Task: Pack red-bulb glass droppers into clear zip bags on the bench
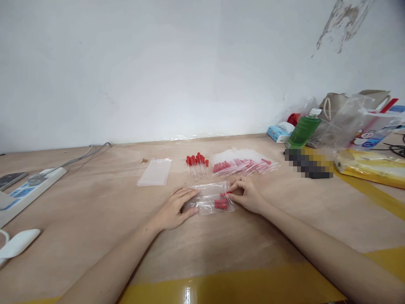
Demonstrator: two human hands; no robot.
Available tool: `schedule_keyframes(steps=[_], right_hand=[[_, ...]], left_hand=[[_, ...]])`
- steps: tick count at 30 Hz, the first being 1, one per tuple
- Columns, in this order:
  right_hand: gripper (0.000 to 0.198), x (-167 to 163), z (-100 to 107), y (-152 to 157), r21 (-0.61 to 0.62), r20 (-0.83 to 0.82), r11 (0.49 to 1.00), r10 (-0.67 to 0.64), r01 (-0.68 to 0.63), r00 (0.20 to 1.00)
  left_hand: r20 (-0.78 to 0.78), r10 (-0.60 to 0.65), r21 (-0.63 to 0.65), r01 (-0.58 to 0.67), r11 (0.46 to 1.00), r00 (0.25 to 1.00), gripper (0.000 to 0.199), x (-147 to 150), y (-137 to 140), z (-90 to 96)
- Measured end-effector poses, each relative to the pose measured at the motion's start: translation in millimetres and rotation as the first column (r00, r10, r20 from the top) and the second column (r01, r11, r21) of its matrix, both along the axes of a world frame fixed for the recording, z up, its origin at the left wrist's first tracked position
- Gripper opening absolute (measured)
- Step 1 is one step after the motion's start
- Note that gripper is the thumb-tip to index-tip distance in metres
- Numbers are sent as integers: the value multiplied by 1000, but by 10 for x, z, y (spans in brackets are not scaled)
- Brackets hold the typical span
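Note:
A clear plastic zip bag lies flat on the table between my hands, with several red-bulbed droppers in its right part. My left hand rests at the bag's left end, thumb and fingers spread over the film and not closed on it. At the right end, my right hand pinches the red bulb of a dropper, whose stem points left into the bag. Beyond the bag, a bunch of loose droppers lies with bulbs facing the wall. Beside it, filled zip bags overlap in a pile.
A stack of flat clear bags lies left of the loose droppers. At far left are a power strip and a white spoon-shaped object. A green bottle, a tissue pack and a yellow package stand or lie at right.

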State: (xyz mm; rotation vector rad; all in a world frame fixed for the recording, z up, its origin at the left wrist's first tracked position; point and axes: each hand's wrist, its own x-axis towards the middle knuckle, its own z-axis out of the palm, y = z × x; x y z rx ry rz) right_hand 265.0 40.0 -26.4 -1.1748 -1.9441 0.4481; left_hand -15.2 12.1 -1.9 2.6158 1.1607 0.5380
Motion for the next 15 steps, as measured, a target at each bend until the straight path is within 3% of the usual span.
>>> schedule_keyframes(steps=[4, 7, 10, 15], right_hand=[[9, -73, -54, 25, 24, 15, 999, 29, -29, 999], [15, -65, -87, 36, 13, 36, 997, 79, -80, 996], [17, 10, -24, 77, -18, 6, 994, 109, -109, 994], [15, 8, 314, 226, -15, 36, 994, -111, 112, 993]], left_hand=[[6, -10, 8, 10, 1000, 1000, 48, 1, 2, -4], [-10, -20, -2, 20, 1000, 1000, 44, 3, 3, -5], [-17, -26, 1, 26, 1000, 1000, 41, 4, -1, 2], [-29, -15, -13, 15, 1000, 999, 40, 5, -16, 20]])
